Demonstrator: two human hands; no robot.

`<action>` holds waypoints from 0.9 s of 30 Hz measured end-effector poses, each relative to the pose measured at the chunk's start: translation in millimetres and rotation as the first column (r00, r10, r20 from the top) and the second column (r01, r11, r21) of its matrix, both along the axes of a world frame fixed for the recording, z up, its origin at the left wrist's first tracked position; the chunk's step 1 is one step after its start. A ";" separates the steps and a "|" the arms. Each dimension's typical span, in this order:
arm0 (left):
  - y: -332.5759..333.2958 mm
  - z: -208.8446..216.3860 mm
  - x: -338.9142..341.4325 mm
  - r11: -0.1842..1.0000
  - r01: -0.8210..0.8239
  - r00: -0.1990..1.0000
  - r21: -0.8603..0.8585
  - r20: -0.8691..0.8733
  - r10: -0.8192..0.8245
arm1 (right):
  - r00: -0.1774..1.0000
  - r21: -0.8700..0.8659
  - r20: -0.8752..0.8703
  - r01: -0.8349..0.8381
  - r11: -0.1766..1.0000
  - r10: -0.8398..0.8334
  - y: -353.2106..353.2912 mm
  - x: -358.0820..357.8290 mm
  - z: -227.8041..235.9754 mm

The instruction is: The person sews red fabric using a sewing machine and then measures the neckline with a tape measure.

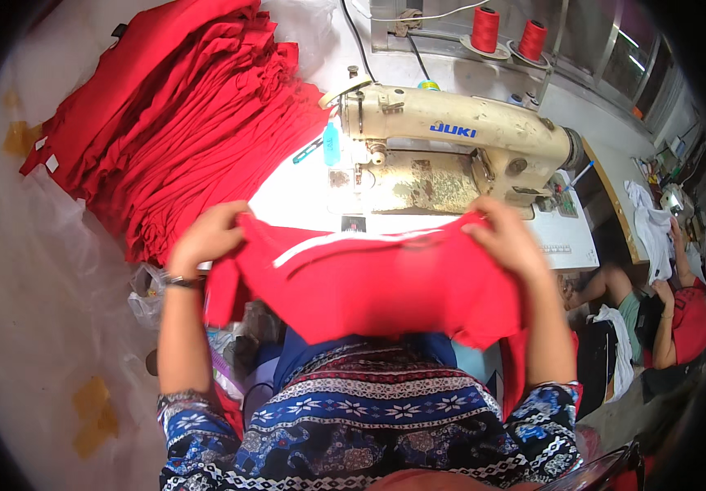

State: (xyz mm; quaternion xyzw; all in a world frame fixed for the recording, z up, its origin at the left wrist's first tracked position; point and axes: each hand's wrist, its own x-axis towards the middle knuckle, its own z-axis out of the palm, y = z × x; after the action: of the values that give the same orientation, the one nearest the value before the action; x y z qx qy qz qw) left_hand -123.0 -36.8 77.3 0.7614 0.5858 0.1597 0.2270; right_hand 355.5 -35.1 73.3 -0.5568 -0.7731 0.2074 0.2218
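Between my two hands a red garment (pixel 369 286) is stretched out, with a white strip (pixel 328 243) along its upper part. My left hand (pixel 209 236) pinches its upper left corner, and my right hand (pixel 502 233) grips the upper right corner. The cloth hangs over my lap in front of the table's near edge, its lower part slightly blurred. Just beyond it stands a cream sewing machine (pixel 443 119), whose needle area lies behind the garment's top edge. A small dark label (pixel 354 223) lies on the table by the machine, beside the cloth.
A large pile of red garments (pixel 197 123) covers the left of the white table (pixel 299 192). Light blue thread snips (pixel 308 150) lie left of the machine. Red thread cones (pixel 484 31) stand behind. At the far right another person (pixel 688 319) sits handling white cloth (pixel 649 225).
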 end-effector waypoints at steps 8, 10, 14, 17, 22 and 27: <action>108.4 -121.3 150.8 0.930 -0.228 0.962 0.289 0.216 0.169 | 0.972 0.218 0.195 -0.171 0.961 0.128 6.0 -109.3 -135.6; 122.4 -123.6 161.8 0.917 -0.276 0.961 0.289 0.071 0.267 | 0.981 0.169 0.171 -0.123 0.978 0.093 20.2 -106.8 -134.0; 132.7 -129.0 161.1 0.791 -0.200 0.978 0.578 0.072 0.195 | 0.998 0.356 -0.009 -0.059 0.933 0.067 48.6 -110.1 -131.3; 162.4 -135.0 137.4 0.895 0.040 0.997 0.444 -0.073 -0.009 | 0.983 0.436 -0.119 -0.076 0.897 0.141 72.1 -127.0 -131.1; 162.0 -139.2 130.0 0.760 0.163 0.976 0.630 0.011 -0.218 | 0.975 0.425 -0.134 -0.107 0.899 0.179 103.6 -135.4 -130.5; 192.7 -140.3 124.4 0.847 0.049 0.953 0.529 0.228 -0.198 | 0.963 0.440 -0.210 -0.062 0.896 0.170 111.3 -136.8 -131.6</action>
State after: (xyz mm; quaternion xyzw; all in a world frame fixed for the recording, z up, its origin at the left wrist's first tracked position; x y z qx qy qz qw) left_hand 1.4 155.9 -63.0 0.8011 0.4333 0.3999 0.1027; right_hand 218.6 76.3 -58.3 -0.4172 -0.7986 0.1118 0.4191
